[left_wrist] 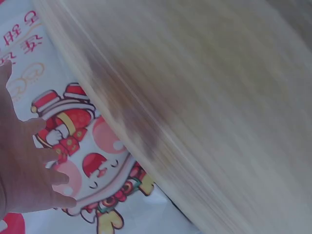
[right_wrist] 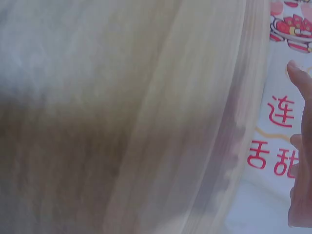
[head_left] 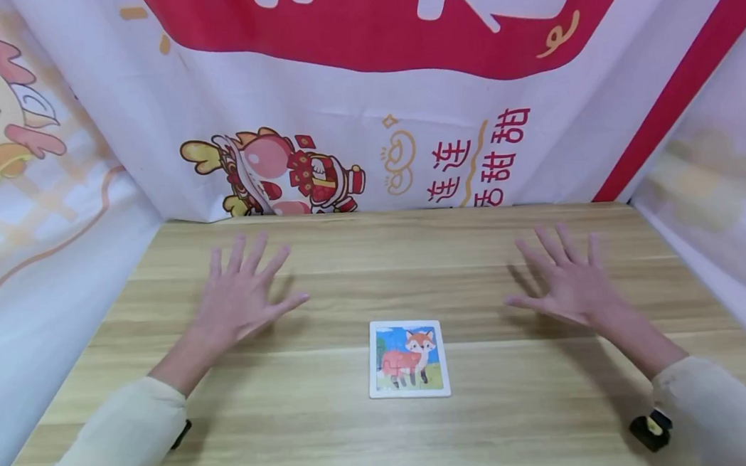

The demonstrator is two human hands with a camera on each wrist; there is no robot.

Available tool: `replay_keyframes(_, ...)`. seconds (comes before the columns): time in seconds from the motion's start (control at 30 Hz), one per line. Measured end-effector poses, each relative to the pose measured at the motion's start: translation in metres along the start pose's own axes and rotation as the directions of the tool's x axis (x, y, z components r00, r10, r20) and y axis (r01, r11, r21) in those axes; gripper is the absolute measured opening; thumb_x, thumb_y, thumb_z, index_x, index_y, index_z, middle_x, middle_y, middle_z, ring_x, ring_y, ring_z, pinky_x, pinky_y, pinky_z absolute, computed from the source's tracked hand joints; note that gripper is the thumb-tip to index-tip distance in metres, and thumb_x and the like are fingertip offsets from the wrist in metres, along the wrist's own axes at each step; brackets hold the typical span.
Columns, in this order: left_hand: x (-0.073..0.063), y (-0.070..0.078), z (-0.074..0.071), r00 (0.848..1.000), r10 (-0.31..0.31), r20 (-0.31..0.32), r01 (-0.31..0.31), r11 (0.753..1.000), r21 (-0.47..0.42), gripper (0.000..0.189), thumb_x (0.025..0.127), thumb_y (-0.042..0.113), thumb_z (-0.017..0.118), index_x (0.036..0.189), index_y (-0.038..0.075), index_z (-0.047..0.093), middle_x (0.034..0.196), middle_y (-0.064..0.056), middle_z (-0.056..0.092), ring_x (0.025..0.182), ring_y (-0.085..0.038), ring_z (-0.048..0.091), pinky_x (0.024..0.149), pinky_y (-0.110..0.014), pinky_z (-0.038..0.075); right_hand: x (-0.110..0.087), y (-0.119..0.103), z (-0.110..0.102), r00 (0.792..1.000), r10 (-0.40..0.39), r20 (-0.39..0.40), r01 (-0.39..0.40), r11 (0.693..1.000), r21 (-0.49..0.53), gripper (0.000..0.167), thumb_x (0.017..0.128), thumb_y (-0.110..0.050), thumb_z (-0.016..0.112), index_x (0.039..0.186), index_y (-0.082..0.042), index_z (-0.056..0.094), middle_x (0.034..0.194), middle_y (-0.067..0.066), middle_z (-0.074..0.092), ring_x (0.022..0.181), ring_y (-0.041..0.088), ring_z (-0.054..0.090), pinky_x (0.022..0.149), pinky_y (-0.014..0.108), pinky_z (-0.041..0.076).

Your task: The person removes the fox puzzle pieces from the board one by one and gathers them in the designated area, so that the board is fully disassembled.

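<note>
A square jigsaw puzzle (head_left: 408, 359) with a white frame and a picture of an orange fox lies flat on the table, between and nearer the body than both hands. My left hand (head_left: 239, 302) is spread over the left part of the table, fingers apart and pointing away, holding nothing. On the other side my right hand (head_left: 568, 281) is spread the same way, its thumb towards the middle, also holding nothing. Shadows fall on the wood beside each hand. In the left wrist view the left hand (left_wrist: 29, 161) shows at the left edge; the right hand (right_wrist: 302, 156) shows at the right edge of its view.
The wooden table (head_left: 375, 261) ends at a printed cloth (head_left: 352, 106) with red lettering and a cartoon figure. More cloth hangs at the left side (head_left: 76, 208) and the right side (head_left: 715, 169). Dark bands with small attachments (head_left: 651, 430) show at the sleeves.
</note>
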State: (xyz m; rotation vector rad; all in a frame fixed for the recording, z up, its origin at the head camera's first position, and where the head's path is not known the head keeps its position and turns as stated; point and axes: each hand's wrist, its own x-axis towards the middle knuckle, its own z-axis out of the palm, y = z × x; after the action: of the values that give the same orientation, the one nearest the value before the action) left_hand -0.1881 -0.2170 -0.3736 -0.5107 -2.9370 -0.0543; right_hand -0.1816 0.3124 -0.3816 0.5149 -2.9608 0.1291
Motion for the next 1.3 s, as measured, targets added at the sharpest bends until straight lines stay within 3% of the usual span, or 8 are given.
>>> replay_keyframes(0.47,-0.001,0.034,0.005,0.996,0.089,0.032,-0.090,0.996,0.025,0.094,0.090,0.082,0.047,0.162,0.023,0.035,0.170,-0.017,0.018,0.155,-0.048,0.013,0.120,-0.071,0.006,-0.003,-0.040,0.002,0.995,-0.098,0.032,0.098,0.995,0.001,0.104,0.084,-0.076,0.065,0.163,-0.016,0.033,0.170,0.020,0.021,0.157,0.046,0.008,0.115,0.078,0.004)
replay_keyframes(0.8,-0.005,0.060,0.003,0.981,0.174,0.081,-0.170,0.984,-0.053,0.090,0.092,0.080,0.048,0.163,0.026,0.034,0.170,-0.012,0.020,0.156,-0.042,0.016,0.122,-0.064,0.008,-0.004,-0.072,0.003,0.980,-0.179,0.089,0.170,0.980,0.099,0.099,0.083,-0.075,0.067,0.158,-0.015,0.043,0.166,0.017,0.032,0.154,0.046,0.021,0.118,0.072,0.014)
replay_keyframes(1.1,-0.004,0.088,0.004,0.956,0.270,0.116,-0.247,0.952,-0.181,0.079,0.094,0.066,0.062,0.153,0.014,0.051,0.158,-0.019,0.045,0.144,-0.041,0.043,0.115,-0.065,0.032,-0.008,-0.098,0.007,0.968,-0.235,0.088,0.210,0.951,0.228,0.082,0.080,-0.060,0.082,0.143,-0.011,0.062,0.146,0.017,0.058,0.137,0.042,0.051,0.111,0.065,0.039)
replay_keyframes(1.3,-0.003,0.104,0.005,0.939,0.315,0.140,-0.259,0.914,-0.313,0.062,0.092,0.049,0.075,0.141,0.012,0.064,0.137,-0.013,0.060,0.125,-0.030,0.055,0.107,-0.054,0.045,-0.014,-0.117,0.011,0.955,-0.274,0.114,0.228,0.924,0.307,0.071,0.076,-0.051,0.089,0.133,-0.012,0.070,0.131,0.010,0.065,0.120,0.031,0.061,0.102,0.055,0.050)
